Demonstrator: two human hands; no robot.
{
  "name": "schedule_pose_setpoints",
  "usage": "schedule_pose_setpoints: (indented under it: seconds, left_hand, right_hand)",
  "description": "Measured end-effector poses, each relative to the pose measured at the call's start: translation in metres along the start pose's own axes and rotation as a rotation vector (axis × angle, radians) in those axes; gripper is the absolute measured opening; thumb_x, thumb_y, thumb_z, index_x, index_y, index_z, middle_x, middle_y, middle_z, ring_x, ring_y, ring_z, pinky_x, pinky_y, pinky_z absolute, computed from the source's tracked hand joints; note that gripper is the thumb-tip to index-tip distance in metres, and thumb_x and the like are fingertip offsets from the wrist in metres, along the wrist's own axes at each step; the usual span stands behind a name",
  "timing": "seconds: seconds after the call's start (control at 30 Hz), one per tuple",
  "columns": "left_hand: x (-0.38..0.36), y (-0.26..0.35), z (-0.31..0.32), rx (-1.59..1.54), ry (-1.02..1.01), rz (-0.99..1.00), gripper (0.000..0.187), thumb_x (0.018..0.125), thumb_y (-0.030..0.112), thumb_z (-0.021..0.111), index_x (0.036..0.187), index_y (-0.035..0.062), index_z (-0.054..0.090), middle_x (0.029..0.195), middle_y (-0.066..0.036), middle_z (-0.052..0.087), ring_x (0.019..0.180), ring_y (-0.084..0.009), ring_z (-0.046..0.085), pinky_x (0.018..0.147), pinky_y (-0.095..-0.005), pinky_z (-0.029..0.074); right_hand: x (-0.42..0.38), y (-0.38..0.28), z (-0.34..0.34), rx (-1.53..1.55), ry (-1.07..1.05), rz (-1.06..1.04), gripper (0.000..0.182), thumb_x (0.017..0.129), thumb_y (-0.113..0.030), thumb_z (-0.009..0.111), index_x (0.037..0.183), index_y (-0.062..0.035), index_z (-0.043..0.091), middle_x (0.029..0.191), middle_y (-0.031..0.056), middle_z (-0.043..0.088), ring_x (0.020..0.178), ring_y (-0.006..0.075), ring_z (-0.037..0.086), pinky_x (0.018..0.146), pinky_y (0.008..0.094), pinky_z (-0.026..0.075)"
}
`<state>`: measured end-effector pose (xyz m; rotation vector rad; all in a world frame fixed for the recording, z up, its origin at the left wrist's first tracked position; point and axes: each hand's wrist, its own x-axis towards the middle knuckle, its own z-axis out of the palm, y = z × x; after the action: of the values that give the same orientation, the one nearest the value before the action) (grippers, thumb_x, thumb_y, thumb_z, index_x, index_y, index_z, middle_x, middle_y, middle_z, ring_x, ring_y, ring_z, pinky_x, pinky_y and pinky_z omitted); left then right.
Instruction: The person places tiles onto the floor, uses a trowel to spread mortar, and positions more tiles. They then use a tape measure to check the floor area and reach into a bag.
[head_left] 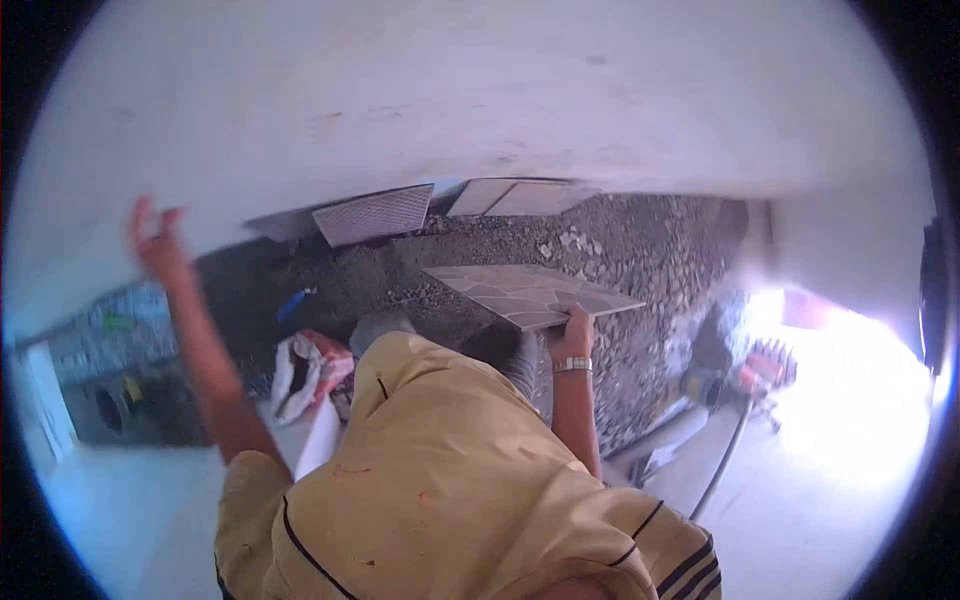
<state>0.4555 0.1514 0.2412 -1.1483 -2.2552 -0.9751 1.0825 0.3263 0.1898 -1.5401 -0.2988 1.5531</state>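
Observation:
My right hand [570, 328], with a metal watch on its wrist, grips the near edge of a square tile [540, 290] with a crazy-paving stone pattern. The tile is held roughly flat above gravelly ground. Raised at the far left, near the white wall, my left hand [160, 235] is slightly blurred; its fingers are apart and nothing shows in them. Ahead, a tile with a fine lattice pattern [375, 215] and paler tiles [520, 197] lean at the foot of the wall.
Rubble and gravel [640, 250] cover the ground along the wall [480, 90]. A blue-handled tool [292, 305] lies ahead of an open red-and-white sack [312, 370]. At right, a long pole [725, 455] slants near a red toothed object [768, 365] beside a bright opening.

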Motion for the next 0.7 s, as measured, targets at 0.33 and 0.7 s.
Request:
schedule_pose_setpoints:
  seconds: [0.33, 0.7]
  left_hand:
    - [-0.201, 0.541, 0.191, -0.602, -0.878, -0.368, 0.063, 0.084, 0.046, 0.062, 0.126, 0.0004, 0.052, 0.12, -0.023, 0.056, 0.115, -0.0365, 0.053, 0.099, -0.0451, 0.04]
    - [-0.302, 0.637, 0.377, -0.188, -1.05, -0.127, 0.013, 0.07, 0.014, 0.068, 0.072, 0.0008, 0.068, 0.078, -0.021, 0.067, 0.073, -0.0384, 0.067, 0.065, -0.0474, 0.052]
  right_hand:
    - [0.231, -0.05, -0.029, -0.46, -0.341, 0.376, 0.044, 0.084, -0.026, 0.058, 0.122, -0.0055, 0.053, 0.115, 0.0115, 0.059, 0.101, 0.0286, 0.059, 0.085, 0.045, 0.05]
    - [0.286, 0.001, -0.113, 0.566, -0.273, 0.976, 0.05, 0.095, -0.043, 0.046, 0.133, -0.0094, 0.047, 0.136, 0.0097, 0.05, 0.12, 0.0276, 0.05, 0.104, 0.0426, 0.038]
